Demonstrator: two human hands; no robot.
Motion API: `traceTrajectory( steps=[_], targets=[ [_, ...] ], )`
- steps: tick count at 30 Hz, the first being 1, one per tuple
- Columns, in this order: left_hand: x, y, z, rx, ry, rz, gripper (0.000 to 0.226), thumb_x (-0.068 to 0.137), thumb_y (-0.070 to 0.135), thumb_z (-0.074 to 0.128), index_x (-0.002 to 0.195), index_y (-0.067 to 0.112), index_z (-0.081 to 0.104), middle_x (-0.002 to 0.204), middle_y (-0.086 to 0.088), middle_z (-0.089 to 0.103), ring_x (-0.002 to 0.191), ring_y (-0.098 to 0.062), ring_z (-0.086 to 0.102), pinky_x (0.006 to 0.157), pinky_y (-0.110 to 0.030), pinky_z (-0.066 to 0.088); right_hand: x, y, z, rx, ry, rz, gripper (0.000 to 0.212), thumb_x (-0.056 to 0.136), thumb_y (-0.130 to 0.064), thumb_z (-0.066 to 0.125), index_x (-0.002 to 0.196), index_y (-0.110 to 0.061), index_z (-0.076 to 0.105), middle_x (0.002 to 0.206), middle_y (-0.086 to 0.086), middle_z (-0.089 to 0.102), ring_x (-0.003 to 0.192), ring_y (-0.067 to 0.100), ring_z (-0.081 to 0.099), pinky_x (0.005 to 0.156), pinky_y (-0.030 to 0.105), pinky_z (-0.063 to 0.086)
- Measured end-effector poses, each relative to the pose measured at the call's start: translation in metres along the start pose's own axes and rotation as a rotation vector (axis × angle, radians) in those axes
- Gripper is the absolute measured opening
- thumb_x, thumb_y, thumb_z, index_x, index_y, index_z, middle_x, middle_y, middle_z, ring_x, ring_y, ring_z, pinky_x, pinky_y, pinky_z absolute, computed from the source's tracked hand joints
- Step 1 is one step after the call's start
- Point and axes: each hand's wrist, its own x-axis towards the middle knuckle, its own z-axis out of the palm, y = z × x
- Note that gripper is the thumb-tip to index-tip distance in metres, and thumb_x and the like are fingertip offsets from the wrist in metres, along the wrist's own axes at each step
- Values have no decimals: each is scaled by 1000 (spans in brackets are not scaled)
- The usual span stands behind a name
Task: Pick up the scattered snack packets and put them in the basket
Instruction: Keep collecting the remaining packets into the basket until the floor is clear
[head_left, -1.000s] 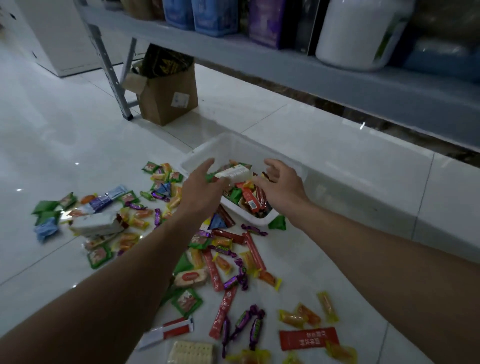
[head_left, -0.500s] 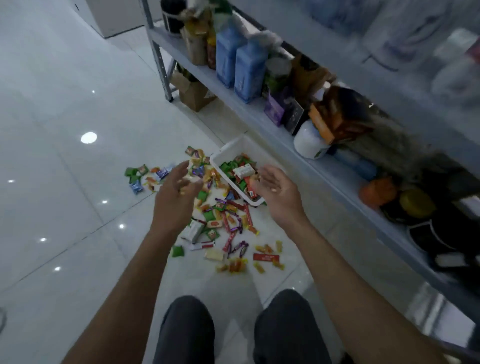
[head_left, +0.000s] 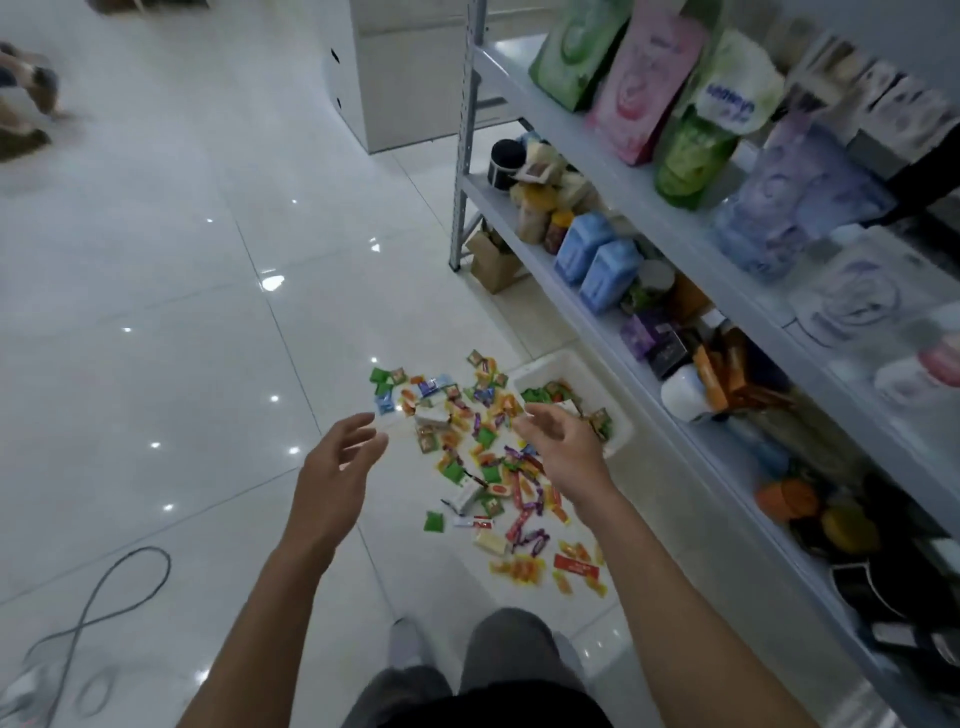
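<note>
Several colourful snack packets (head_left: 488, 467) lie scattered on the white tiled floor, far below me. A white basket (head_left: 618, 415) stands at their right edge, beside the shelf, with several packets inside. My left hand (head_left: 337, 467) hangs high above the floor, left of the pile, fingers spread and empty. Nearer the basket, my right hand (head_left: 558, 447) is also held out with fingers apart and nothing in it; it covers part of the basket's near side.
A metal shelf rack (head_left: 649, 291) full of bags, boxes and bottles runs along the right. A cardboard box (head_left: 491, 260) sits under its far end. A grey cable (head_left: 104, 592) loops on the floor at lower left. My legs and shoes (head_left: 405, 644) show below.
The view has pulled far up and back from the basket: I have risen from close to the floor. Both hands left the basket and now hang empty in the air.
</note>
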Motion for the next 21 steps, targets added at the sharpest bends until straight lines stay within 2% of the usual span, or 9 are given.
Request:
traceTrajectory(
  steps=[2, 5, 8, 12, 15, 21],
  targets=[
    [8, 1, -24, 0, 6, 8, 29, 94, 31, 57, 122, 31, 57, 116, 3, 63, 107, -12, 59, 89, -32, 47, 10, -26, 23, -1, -6, -29, 33, 90, -36, 65, 120, -21, 61, 103, -12, 61, 95, 2, 58, 62, 7, 42],
    [31, 4, -49, -11, 13, 0, 27, 95, 30, 55, 122, 32, 56, 117, 4, 61, 106, -12, 58, 86, -29, 45, 34, -60, 54, 27, -8, -93, 32, 89, -35, 67, 118, -24, 62, 103, -13, 63, 93, -6, 58, 63, 3, 45],
    [73, 10, -72, 3, 0, -14, 25, 95, 31, 54, 120, 34, 54, 117, 5, 60, 108, -14, 57, 86, -29, 44, 62, -73, 87, 30, -8, -88, 33, 87, -36, 68, 118, -25, 63, 106, -12, 66, 99, 0, 61, 77, 14, 50],
    [167, 36, -110, 45, -49, 67, 28, 94, 31, 57, 121, 30, 56, 114, 6, 62, 106, -10, 58, 88, -29, 46, 105, -70, 138, 36, 3, 3, 31, 89, -33, 66, 117, -21, 63, 107, -7, 65, 100, 6, 61, 79, 19, 48],
    [257, 67, -139, 69, -81, 137, 26, 93, 32, 58, 119, 31, 58, 114, 8, 63, 104, -7, 59, 90, -31, 48, 148, -82, 179, 88, 83, 67, 31, 89, -31, 67, 118, -20, 62, 108, -5, 64, 98, 6, 60, 77, 19, 47],
    [403, 111, -184, 145, -221, 133, 29, 92, 33, 59, 122, 31, 59, 113, 9, 64, 106, -9, 59, 92, -34, 49, 252, -170, 240, 200, 204, 92, 33, 90, -35, 64, 121, -23, 61, 112, -2, 65, 99, 8, 62, 77, 22, 51]
  ],
)
